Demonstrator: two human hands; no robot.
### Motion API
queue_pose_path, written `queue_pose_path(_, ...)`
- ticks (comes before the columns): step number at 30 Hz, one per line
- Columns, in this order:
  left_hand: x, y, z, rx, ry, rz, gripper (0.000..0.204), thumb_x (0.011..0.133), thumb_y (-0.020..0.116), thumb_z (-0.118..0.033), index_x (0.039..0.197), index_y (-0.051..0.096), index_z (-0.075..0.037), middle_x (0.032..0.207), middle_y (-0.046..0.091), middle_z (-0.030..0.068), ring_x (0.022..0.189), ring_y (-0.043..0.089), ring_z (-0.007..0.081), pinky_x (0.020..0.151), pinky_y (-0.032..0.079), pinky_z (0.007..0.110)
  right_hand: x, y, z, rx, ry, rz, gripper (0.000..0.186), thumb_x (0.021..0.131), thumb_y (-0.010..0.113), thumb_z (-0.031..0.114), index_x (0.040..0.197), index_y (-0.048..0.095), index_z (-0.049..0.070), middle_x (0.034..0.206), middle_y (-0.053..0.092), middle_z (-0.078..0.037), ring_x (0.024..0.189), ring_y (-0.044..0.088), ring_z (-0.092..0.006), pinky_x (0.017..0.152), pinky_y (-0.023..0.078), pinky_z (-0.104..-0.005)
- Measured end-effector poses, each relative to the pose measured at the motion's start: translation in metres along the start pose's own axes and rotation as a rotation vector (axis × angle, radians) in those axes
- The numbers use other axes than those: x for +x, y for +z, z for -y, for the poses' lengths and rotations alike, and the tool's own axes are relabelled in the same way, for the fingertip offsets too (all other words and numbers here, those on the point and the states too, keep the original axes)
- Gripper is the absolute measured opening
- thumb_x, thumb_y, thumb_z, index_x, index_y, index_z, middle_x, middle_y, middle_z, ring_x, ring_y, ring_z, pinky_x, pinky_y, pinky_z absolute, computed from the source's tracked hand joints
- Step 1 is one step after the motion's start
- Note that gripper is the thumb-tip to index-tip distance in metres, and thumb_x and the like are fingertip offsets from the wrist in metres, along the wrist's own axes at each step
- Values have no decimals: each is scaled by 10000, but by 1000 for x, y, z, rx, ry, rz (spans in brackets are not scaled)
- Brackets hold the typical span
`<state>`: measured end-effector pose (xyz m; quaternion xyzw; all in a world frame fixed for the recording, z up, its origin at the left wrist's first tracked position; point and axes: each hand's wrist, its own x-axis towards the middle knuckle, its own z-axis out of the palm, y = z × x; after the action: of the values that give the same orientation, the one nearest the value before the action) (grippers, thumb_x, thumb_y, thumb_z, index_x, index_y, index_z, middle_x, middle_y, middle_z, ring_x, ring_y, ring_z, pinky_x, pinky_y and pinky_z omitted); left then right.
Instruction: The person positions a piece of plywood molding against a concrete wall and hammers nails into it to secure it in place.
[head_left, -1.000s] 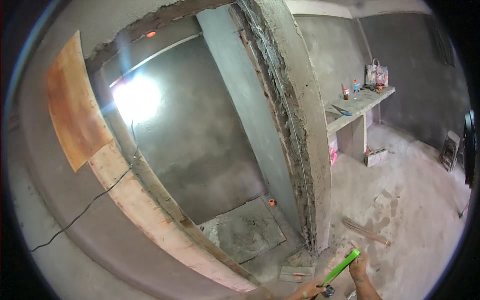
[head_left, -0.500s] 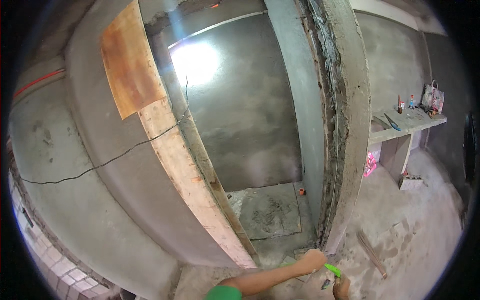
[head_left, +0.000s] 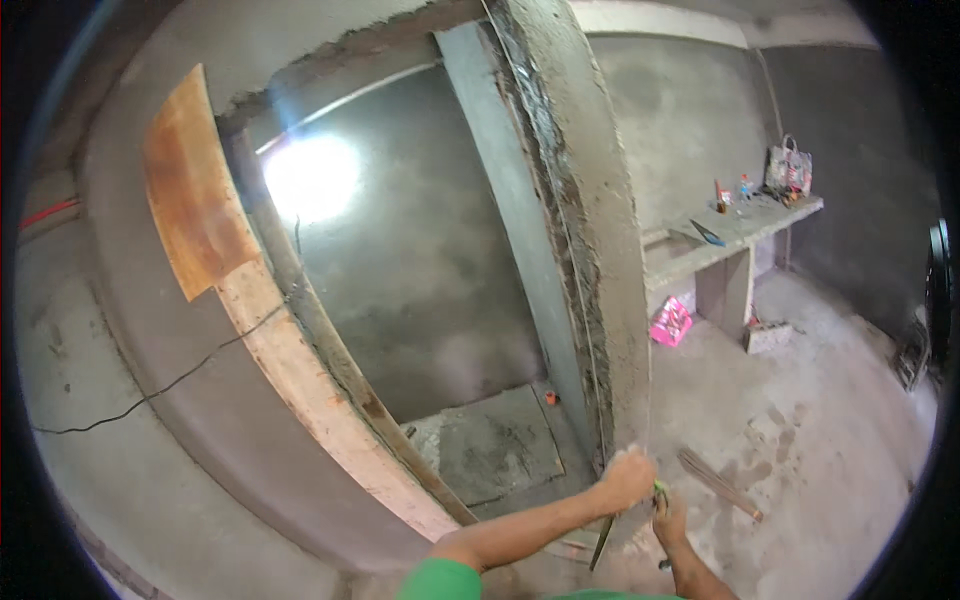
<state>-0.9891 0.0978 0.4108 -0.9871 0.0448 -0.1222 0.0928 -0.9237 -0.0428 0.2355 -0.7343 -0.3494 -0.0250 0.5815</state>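
My left hand is closed in a fist near the foot of the rough concrete column, its arm in a green sleeve reaching in from below. Just under and beside it, my right hand has its fingers closed round a small bright green object, whose kind I cannot make out. The green object lies between the two hands; what the left fist holds is hidden. A thin dark strip slants down below my left wrist.
A doorway left of the column has a plank-lined jamb. Right stands a concrete counter with a handsaw and a bag. A pink bag, a hollow block and a bundle of thin sticks lie on the floor.
The view has swung right, so the scene sits further left. Both hands are higher in view and closer together; less of the green object shows between them.
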Motion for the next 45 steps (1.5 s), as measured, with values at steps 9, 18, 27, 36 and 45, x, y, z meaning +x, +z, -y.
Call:
queue_pose_path(9, -15, -61, 44, -26, -299, -426, 278, 721, 702, -113, 989, 629, -110, 781, 594, 44, 774, 593, 247, 611, 504, 379, 103, -73, 79, -64, -42, -248, 197, 950, 495, 83, 985, 670, 0, 737, 636, -131, 673, 625, -255, 628, 475, -396)
queue_pose_path(18, -86, -65, 90, 102, -504, -431, 199, 728, 728, -124, 924, 695, -140, 786, 611, 27, 795, 604, 238, 672, 529, 367, 174, -165, 126, -226, -98, -142, 210, 968, 577, 90, 1140, 689, 48, 703, 611, -80, 626, 557, -179, 612, 454, -337)
queue_pose_path(27, -91, -170, 107, 17, -566, -250, 225, 800, 744, -311, 940, 712, -137, 864, 683, 63, 850, 649, 279, 747, 530, 414, 207, -184, 191, -290, -240, 86, 193, 949, 544, 14, 1053, 705, -2, 648, 537, -52, 600, 505, -116, 579, 422, -293)
queue_pose_path(36, -85, -133, 57, -242, -537, 160, 500, 757, 763, -371, 1148, 602, -106, 921, 704, 105, 931, 665, 339, 813, 515, 465, 233, -232, 244, -383, -413, -13, 122, 866, 648, 47, 964, 714, 18, 826, 685, -190, 764, 647, -383, 698, 497, -414)
queue_pose_path(45, -87, -137, 70, -251, -515, 112, 254, 779, 724, -335, 902, 668, -119, 912, 696, 94, 959, 657, 315, 823, 513, 431, 237, -283, 219, -600, -327, -42, 150, 869, 655, 152, 965, 737, 71, 855, 690, -189, 794, 649, -403, 709, 500, -478)
